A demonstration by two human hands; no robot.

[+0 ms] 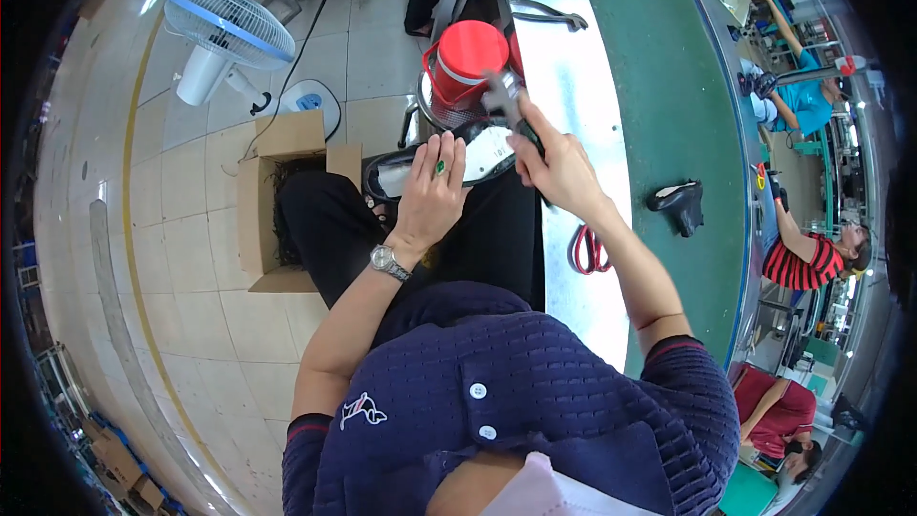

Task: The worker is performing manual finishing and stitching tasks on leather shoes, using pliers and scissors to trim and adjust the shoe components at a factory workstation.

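Observation:
A black shoe point(492, 149) lies upside down across my lap, its white and grey underside facing up. My left hand point(437, 183) holds it, with the fingers laid together over its middle. My right hand point(559, 170) is closed round the dark handle of a hammer point(503, 96). The hammer's metal head is smeared by motion above the far right end of the shoe. On the bench beside my right forearm lie red-handled scissors point(591, 250). Farther up the bench is a pair of metal pincers point(549, 14).
A red-lidded bucket point(472, 51) stands beyond the shoe. An open cardboard box point(252, 220) and a fan point(229, 27) are at left. The metal bench point(585, 100) borders a green conveyor belt point(659, 124) carrying a black shoe point(676, 204). Several people work across it.

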